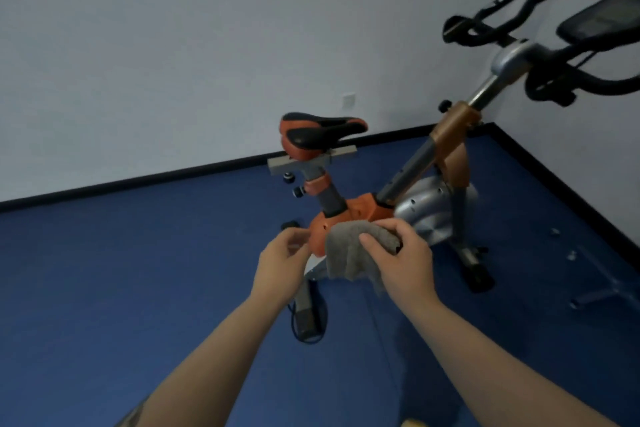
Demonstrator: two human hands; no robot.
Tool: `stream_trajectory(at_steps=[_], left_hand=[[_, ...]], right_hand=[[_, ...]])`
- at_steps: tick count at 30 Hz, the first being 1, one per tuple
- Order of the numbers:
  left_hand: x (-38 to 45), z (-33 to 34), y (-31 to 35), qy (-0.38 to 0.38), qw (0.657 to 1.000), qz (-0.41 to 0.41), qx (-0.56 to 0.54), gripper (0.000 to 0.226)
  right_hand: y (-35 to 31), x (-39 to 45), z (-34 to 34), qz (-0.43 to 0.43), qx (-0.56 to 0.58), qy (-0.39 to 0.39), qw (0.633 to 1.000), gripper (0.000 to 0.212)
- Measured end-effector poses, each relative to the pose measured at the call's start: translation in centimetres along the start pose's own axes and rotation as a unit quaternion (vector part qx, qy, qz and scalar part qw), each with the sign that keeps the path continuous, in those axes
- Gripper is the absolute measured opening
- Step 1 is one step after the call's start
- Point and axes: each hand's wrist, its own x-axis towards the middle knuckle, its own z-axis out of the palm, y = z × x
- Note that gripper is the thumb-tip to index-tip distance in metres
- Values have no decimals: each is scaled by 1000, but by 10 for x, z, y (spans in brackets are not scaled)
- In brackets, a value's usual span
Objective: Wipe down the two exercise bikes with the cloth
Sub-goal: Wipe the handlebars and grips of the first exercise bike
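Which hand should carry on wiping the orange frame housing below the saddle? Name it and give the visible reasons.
Right. The right hand already grips the grey cloth, which lies against the orange frame housing of the exercise bike. The left hand hovers beside the housing, holding no cloth, so it would first have to take it over.

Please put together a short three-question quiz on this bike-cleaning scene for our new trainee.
1. True or false: the right hand holds the grey cloth.
2. Which part of the exercise bike is the cloth against? A) saddle B) orange frame housing C) handlebars
3. Fill in: the floor is ____ in colour.

Key
1. True; its grip bunches the cloth's top.
2. B, the orange frame housing below the saddle.
3. Blue.
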Motion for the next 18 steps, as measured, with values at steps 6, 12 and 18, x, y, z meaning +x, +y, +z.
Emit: stream_trajectory(at_steps=[6, 12, 18], left_hand=[[45, -64, -51, 12, 999, -34, -6, 20], [117, -141, -90, 35, 996, -65, 47, 25], [198, -220, -116, 43, 995, -71, 63, 24]], right_hand=[[-6, 26, 91, -8, -16, -40, 999, 15], [4, 77, 193, 11, 0, -56, 998, 21], [-10, 137, 290, 14, -19, -84, 996, 23]])
